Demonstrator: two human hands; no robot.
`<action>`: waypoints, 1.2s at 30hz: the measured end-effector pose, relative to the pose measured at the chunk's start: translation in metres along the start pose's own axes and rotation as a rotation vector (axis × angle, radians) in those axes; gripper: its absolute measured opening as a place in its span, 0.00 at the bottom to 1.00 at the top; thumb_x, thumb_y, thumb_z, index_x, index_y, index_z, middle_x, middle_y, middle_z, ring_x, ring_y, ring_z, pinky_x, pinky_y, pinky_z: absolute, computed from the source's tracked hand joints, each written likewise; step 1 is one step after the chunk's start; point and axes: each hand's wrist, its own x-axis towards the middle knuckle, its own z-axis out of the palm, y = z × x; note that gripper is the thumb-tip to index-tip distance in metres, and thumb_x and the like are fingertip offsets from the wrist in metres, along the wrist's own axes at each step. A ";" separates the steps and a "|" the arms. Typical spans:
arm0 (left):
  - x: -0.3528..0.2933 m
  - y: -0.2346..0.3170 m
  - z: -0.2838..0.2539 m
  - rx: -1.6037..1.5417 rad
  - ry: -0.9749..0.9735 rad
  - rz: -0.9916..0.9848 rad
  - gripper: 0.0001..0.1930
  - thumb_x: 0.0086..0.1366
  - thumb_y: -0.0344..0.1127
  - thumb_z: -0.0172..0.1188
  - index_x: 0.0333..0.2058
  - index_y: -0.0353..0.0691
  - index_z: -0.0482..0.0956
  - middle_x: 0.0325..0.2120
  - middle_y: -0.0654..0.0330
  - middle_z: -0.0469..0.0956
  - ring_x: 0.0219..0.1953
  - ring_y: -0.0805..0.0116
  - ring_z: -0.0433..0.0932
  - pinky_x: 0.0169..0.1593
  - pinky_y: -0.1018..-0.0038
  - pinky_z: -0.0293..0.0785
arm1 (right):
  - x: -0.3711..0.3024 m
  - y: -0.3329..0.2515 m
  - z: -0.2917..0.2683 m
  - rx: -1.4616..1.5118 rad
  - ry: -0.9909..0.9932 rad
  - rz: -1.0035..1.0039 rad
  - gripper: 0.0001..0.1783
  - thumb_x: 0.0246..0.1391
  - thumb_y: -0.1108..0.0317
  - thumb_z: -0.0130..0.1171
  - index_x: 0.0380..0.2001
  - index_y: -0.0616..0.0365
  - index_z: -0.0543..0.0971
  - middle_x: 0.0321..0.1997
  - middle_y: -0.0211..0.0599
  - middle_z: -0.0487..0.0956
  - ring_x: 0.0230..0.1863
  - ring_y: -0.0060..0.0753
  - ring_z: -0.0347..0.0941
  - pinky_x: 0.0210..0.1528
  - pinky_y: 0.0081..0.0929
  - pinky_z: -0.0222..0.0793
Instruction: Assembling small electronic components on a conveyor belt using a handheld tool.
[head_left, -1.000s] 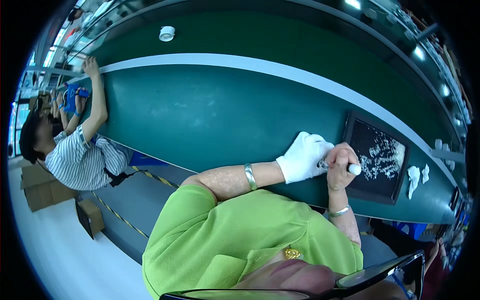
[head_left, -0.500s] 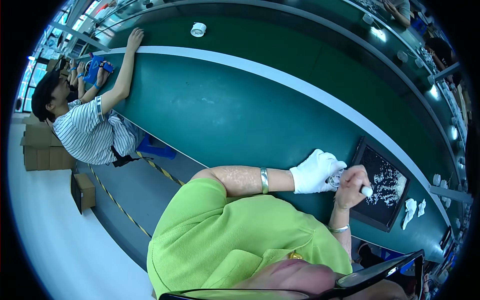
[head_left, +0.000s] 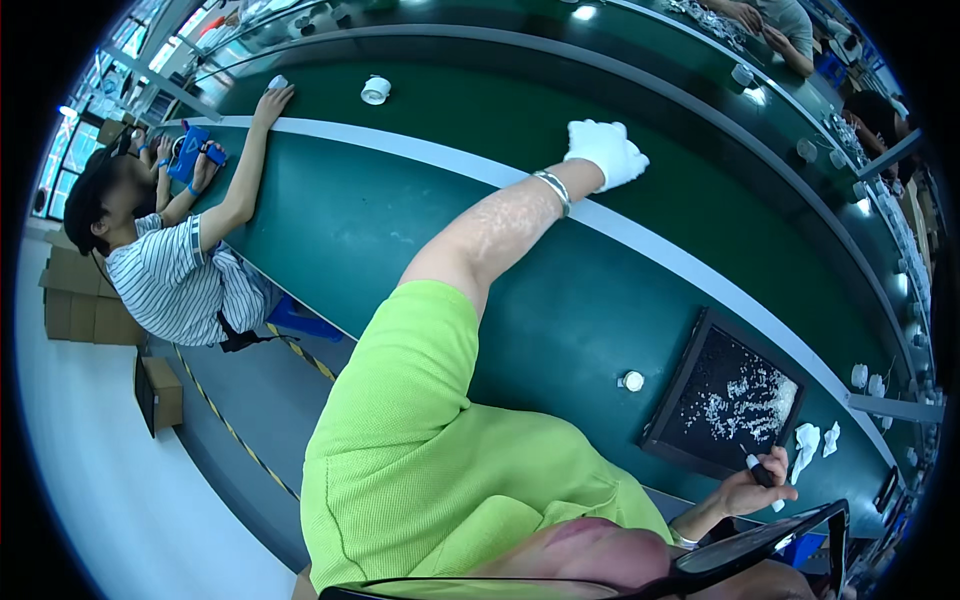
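Two hands, and look how far apart they were! The left hand point(head_left: 606, 157), in a white glove, was stretched out over the dark green strip point(head_left: 480, 105) beyond the white stripe point(head_left: 440, 150); its fingers looked partly curled, but whether it pinched anything, I couldn't tell. Over to the right, the bare right hand point(head_left: 752, 490) had a pen-shaped tool point(head_left: 759, 470) pinched in its fingers, black along the grip and white at the rear, thin tip by the near corner of the black tray point(head_left: 680, 440). And that tray was busy (a proper scatter, this): small whitish pieces point(head_left: 740, 395) lay across it, thickest toward the right side. Just left of it, on the green worktop point(head_left: 560, 340), sat a small round white part point(head_left: 632, 381).
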 end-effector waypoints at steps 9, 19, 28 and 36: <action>0.018 -0.032 0.030 0.115 0.434 0.000 0.43 0.55 0.68 0.53 0.59 0.39 0.66 0.59 0.51 0.65 0.62 0.53 0.62 0.58 0.54 0.62 | -0.010 0.013 0.000 0.260 0.113 0.282 0.24 0.67 0.54 0.43 0.26 0.61 0.74 0.29 0.38 0.74 0.20 0.17 0.56 0.23 0.12 0.53; -0.142 0.026 0.035 -0.346 0.539 0.420 0.35 0.56 0.45 0.64 0.58 0.32 0.64 0.59 0.44 0.63 0.61 0.46 0.61 0.63 0.58 0.56 | -0.011 -0.001 -0.015 0.149 0.142 0.166 0.25 0.65 0.54 0.50 0.24 0.67 0.74 0.29 0.42 0.76 0.19 0.19 0.61 0.21 0.16 0.54; -0.214 0.038 0.084 -0.894 0.201 0.156 0.23 0.66 0.34 0.54 0.57 0.30 0.65 0.53 0.46 0.72 0.54 0.58 0.72 0.59 0.67 0.64 | -0.017 0.011 -0.016 -0.314 0.017 0.206 0.18 0.58 0.60 0.60 0.24 0.66 0.80 0.23 0.29 0.78 0.25 0.16 0.68 0.28 0.17 0.62; -0.212 0.041 0.084 -0.815 0.220 0.164 0.22 0.65 0.34 0.55 0.55 0.30 0.67 0.51 0.47 0.73 0.53 0.58 0.73 0.58 0.66 0.65 | -0.017 0.025 -0.014 -0.334 0.048 0.215 0.20 0.56 0.58 0.62 0.21 0.66 0.80 0.19 0.29 0.76 0.23 0.17 0.67 0.26 0.18 0.62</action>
